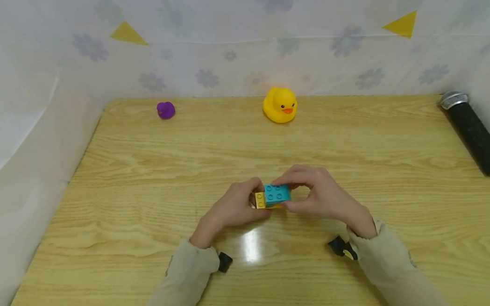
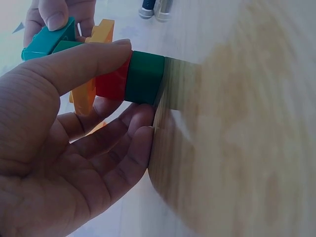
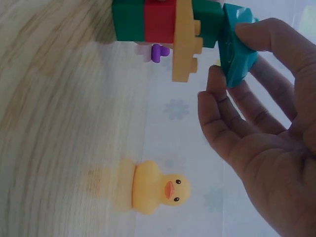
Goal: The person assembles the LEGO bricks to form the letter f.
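A short tower of toy building bricks stands on the table, gripped by my left hand [image 1: 234,204] with the thumb across its red brick [image 2: 111,81]. From the bottom up it has a dark green brick [image 3: 129,20], the red one, a yellow brick [image 3: 182,57] jutting out sideways, and another green brick [image 3: 207,22]. At the top, my right hand [image 1: 321,197] pinches a turquoise brick [image 1: 277,194] between thumb and fingers. This brick sits slightly tilted against the upper green one; whether it is pressed on, I cannot tell.
Along the back edge of the wooden table [image 1: 145,178] are a small purple duck [image 1: 166,110] and a larger yellow rubber duck [image 1: 280,105]. A black microphone [image 1: 475,132] lies at the right edge. Behind hangs a flower-patterned white cloth [image 1: 229,27].
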Demonstrator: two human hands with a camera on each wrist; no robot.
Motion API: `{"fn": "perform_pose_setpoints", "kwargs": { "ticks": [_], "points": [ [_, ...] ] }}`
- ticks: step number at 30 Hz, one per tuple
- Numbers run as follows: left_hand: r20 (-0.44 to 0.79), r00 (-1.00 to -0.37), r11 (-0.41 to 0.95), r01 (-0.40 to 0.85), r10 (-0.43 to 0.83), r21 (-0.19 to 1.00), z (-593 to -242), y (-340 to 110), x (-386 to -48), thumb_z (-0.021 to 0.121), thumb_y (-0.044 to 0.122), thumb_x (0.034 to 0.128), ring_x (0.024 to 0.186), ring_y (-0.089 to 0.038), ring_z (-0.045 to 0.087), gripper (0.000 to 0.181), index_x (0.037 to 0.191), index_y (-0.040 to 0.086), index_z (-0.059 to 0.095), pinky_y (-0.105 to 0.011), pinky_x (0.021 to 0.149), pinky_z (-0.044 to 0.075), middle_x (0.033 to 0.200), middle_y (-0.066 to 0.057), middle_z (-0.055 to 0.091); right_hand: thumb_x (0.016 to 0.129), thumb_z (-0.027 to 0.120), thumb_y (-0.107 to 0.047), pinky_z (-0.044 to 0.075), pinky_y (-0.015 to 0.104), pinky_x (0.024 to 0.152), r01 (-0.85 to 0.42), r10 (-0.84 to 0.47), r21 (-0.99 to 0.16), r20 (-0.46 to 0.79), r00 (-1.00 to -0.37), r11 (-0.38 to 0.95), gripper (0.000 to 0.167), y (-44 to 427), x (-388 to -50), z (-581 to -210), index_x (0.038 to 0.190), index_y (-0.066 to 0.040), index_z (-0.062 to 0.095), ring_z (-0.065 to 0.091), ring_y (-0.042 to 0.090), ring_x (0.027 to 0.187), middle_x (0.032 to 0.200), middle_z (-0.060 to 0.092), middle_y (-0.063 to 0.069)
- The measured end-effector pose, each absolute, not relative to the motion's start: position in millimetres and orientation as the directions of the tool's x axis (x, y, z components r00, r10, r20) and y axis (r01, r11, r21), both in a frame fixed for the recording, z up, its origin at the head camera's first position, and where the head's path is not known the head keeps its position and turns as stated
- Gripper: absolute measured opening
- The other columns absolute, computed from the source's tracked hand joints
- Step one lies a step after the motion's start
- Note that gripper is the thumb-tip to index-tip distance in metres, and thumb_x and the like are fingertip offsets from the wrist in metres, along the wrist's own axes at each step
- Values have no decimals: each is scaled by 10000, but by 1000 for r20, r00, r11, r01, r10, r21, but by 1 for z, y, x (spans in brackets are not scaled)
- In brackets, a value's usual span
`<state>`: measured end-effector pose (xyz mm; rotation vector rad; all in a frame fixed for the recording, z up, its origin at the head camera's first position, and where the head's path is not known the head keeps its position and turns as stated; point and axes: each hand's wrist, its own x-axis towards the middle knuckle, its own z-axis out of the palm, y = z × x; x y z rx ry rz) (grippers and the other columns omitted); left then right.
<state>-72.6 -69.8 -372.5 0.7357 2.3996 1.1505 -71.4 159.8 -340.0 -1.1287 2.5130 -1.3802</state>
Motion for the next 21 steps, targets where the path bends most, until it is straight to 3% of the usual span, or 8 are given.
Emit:
{"fn": "perform_pose_setpoints", "kwargs": {
  "ticks": [11,21],
  "points": [
    [-106,-798,553,308,593,774,-372,-69,-73,775,223,809,675,-115,495,319,975,100,532,-234,571,407,816,10,571,717,755,40,517,340,599,-597,-608,-739,326,-724,314,362,158,-69,-343,1060,-71,721,591,174,714,873,616,-26],
    [-122,-804,555,284,582,782,-371,-69,-72,771,221,813,661,-119,485,313,983,97,540,-234,565,402,798,8,554,725,784,-3,549,369,675,-539,-593,-757,254,-764,370,351,155,-67,-340,1061,-77,713,597,92,774,889,611,-26]
  ]
}}
